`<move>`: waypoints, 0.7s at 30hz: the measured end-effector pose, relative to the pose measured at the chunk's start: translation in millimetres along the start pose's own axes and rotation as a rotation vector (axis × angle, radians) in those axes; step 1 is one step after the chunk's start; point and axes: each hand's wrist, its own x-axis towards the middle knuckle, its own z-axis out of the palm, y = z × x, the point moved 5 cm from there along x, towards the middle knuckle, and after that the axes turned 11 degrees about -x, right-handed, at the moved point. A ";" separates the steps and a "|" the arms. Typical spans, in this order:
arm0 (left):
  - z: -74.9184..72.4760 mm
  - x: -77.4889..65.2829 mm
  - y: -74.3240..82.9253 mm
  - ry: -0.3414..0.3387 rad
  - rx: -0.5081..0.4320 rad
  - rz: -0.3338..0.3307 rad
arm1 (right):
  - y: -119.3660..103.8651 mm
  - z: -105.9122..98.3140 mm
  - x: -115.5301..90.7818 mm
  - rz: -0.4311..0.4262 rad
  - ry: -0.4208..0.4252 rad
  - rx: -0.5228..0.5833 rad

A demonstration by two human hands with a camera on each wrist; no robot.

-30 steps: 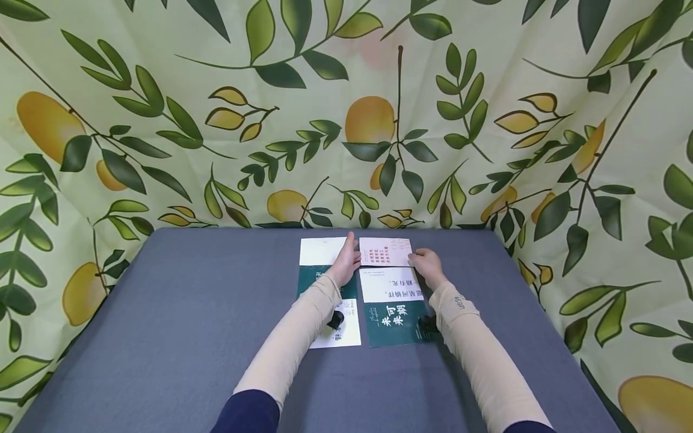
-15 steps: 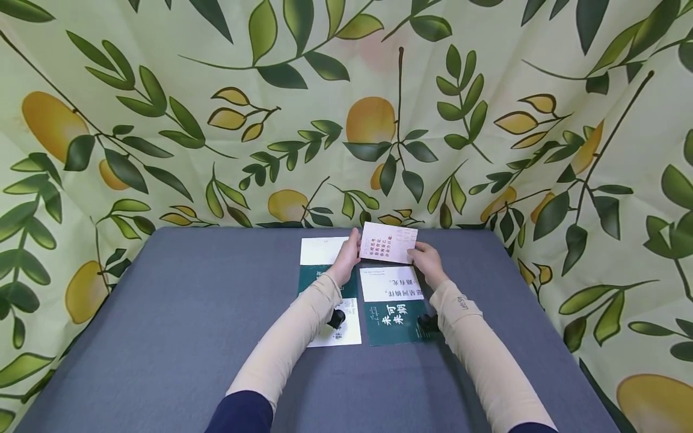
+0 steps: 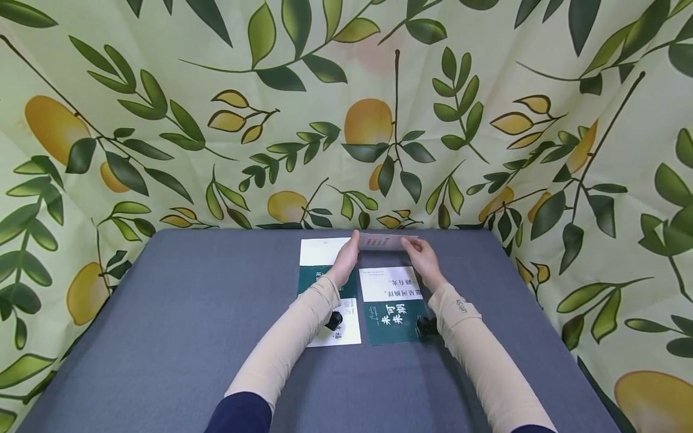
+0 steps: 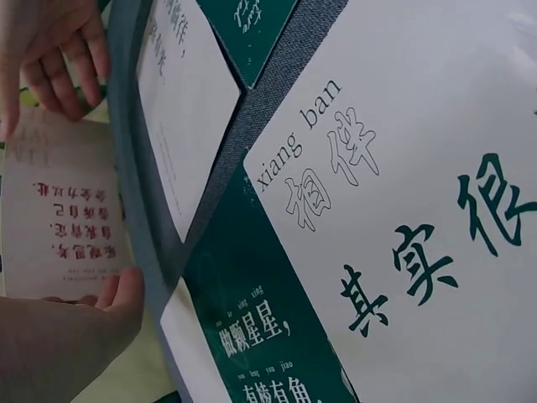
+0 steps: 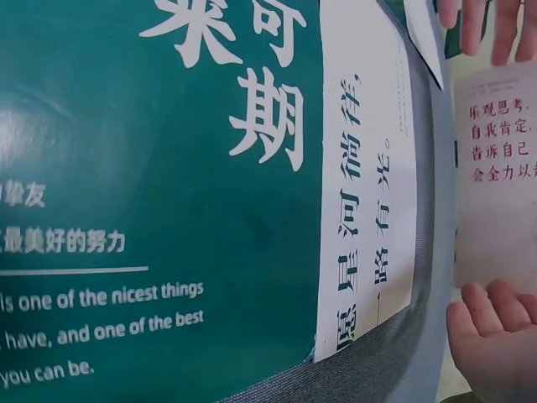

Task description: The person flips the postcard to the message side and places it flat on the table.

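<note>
A small pale pink card [image 3: 381, 242] with red Chinese writing is held up off the table, tilted so that it looks narrow in the head view. My left hand [image 3: 344, 263] holds its left edge, and my right hand [image 3: 425, 262] pinches its right side near the far corner. Both grips also show in the left wrist view, with the card [image 4: 71, 214] between the hands. Below it lie a white card [image 3: 388, 284] and a dark green card [image 3: 394, 332] with white characters. Beside my left forearm are a white card [image 3: 323, 249], a green card [image 3: 310, 275] and another white card [image 3: 349, 337].
The grey cloth-covered table [image 3: 189, 325] extends to both sides of the cards. Behind it and along the sides hangs a leaf-and-fruit patterned curtain [image 3: 303, 144]. Black wrist cameras sit over the nearest cards and hide parts of them.
The pink card, flat in line with the others at first, has been lifted by both hands and then tilted steeply. The right hand has shifted slightly left and away. The other cards stay put.
</note>
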 end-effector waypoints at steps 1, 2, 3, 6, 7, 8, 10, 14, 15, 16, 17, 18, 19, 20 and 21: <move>-0.2 -0.4 -0.7 0.006 0.006 -0.004 | -0.4 -0.3 0.0 -0.002 0.011 0.006; -0.3 -0.7 -1.2 0.012 0.011 -0.008 | -1.1 -0.5 0.0 -0.005 0.023 0.012; -0.5 -0.7 -1.4 0.021 0.015 -0.006 | -1.9 -0.8 0.1 -0.011 0.032 0.015; -2.3 0.0 -2.0 0.067 0.033 0.016 | -3.2 -0.7 0.1 -0.016 0.047 0.040; -3.6 0.5 -2.2 0.089 0.042 0.025 | -3.6 -0.3 0.1 -0.017 0.047 0.047; -5.1 1.4 -2.5 0.112 0.050 0.037 | -3.7 0.1 0.1 -0.016 0.043 0.052; -8.2 2.4 -2.6 0.157 0.067 0.063 | -3.5 1.1 0.1 -0.013 0.028 0.065; -12.9 4.3 -2.8 0.200 0.084 0.136 | -2.8 3.1 0.3 -0.020 -0.021 0.066; -14.1 4.7 -3.4 0.205 0.084 0.149 | -2.3 3.7 0.5 -0.022 -0.033 0.065; -15.2 5.1 -3.9 0.207 0.079 0.157 | -2.0 4.2 0.7 -0.024 -0.042 0.065; -16.3 6.1 -4.8 0.208 0.072 0.157 | -1.6 4.6 0.9 -0.026 -0.050 0.066; -17.2 6.1 -5.0 0.213 0.066 0.153 | -1.3 5.1 0.9 -0.027 -0.056 0.070; -18.0 5.6 -4.9 0.221 0.072 0.150 | -1.1 5.6 0.7 -0.029 -0.062 0.071; -18.7 5.2 -5.0 0.226 0.069 0.147 | -1.1 6.1 0.7 -0.030 -0.064 0.074; -19.4 6.0 -5.9 0.233 0.061 0.126 | -0.9 6.5 0.7 -0.031 -0.065 0.075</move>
